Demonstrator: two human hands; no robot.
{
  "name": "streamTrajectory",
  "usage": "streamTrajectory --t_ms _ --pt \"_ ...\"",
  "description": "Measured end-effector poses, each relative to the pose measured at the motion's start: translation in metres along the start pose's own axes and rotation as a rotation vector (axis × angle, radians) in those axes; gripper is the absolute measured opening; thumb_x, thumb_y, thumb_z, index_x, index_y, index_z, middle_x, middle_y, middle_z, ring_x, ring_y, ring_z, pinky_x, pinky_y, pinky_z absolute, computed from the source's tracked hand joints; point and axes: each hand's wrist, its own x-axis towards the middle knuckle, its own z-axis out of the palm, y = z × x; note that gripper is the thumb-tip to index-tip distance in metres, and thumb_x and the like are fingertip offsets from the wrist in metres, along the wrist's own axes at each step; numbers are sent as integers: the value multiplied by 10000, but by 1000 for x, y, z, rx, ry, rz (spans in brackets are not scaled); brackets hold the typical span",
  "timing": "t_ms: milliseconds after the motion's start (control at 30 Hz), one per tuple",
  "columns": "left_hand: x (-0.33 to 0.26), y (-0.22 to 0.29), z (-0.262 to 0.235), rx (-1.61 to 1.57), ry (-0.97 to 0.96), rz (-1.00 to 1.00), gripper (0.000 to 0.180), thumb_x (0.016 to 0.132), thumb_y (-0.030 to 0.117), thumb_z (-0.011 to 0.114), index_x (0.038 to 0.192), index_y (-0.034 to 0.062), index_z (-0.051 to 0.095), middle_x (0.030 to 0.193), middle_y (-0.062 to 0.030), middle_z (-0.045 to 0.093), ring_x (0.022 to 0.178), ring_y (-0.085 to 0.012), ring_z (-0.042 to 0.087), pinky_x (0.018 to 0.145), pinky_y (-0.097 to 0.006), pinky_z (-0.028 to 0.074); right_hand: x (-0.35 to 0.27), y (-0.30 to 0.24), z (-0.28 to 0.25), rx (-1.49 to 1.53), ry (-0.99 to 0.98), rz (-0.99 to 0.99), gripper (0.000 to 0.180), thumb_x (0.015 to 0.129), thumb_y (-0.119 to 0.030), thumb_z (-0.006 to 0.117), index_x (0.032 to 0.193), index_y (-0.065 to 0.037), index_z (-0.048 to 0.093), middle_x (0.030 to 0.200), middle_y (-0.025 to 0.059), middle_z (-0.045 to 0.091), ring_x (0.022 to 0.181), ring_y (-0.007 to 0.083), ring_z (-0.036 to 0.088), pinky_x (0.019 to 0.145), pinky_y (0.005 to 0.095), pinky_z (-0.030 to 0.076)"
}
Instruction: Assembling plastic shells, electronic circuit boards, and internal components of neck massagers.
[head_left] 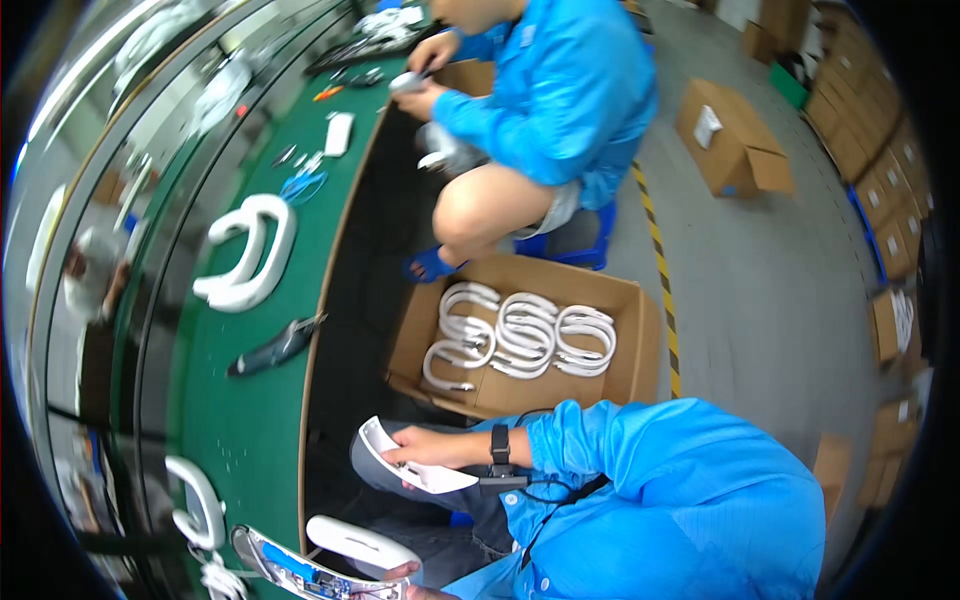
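My right hand [420, 450], with a black band on its wrist, is closed around a curved white plastic shell [385, 440] above my lap. Only part of my left hand [415, 588] shows at the lower edge. It grips a curved housing [300, 575] whose open side shows blue parts, wires and a circuit board. Just above that housing lies a white rounded cover piece [360, 543] with a dark slot; whether the left hand also holds it is unclear. A white curved part [203, 505] and white cables [222, 578] sit on the table nearby.
The green table [220, 410] carries a dark power screwdriver [275, 347] and white curved parts [255, 250]. Beside me a cardboard box [635, 350] holds several white curved pieces [525, 335]. A co-worker in blue [560, 100] sits beyond it, handling a part.
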Motion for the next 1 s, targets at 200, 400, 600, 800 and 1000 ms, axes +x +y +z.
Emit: streamTrajectory --t_ms 200,400,600,800,1000 --pt "22 65 35 565 -269 213 691 888 301 715 1336 -139 428 1192 -289 598 998 -320 640 839 -408 541 -28 -9 -26 78 59 -93 245 999 -253 521 1009 -8 521 826 104 671 665 170 666 588 295 549" --pt "32 71 58 545 -280 128 635 865 293 747 1278 -119 493 1054 -231 654 884 -282 646 766 -378 548 -25 -10 -33 15 122 -178 223 993 -213 512 1018 8 515 828 127 688 659 172 672 572 303 540" --pt "33 94 85 561 -296 82 573 887 266 721 1273 -103 510 1048 -213 652 865 -271 632 765 -376 540 -22 -11 -30 26 109 -216 244 995 -218 515 1021 24 518 829 133 690 663 169 675 577 297 545" --pt "26 100 82 589 -322 29 627 894 250 712 1346 -99 451 1171 -237 612 941 -278 630 821 -394 530 -23 -6 -31 79 53 -196 217 997 -207 526 1015 10 527 831 116 683 683 163 676 590 283 544" --pt "10 79 59 615 -231 114 688 850 275 758 1318 -129 457 1111 -237 633 905 -265 644 770 -364 544 -27 0 -34 82 42 -168 206 1005 -215 516 1019 -10 531 832 99 665 669 144 656 591 270 534"
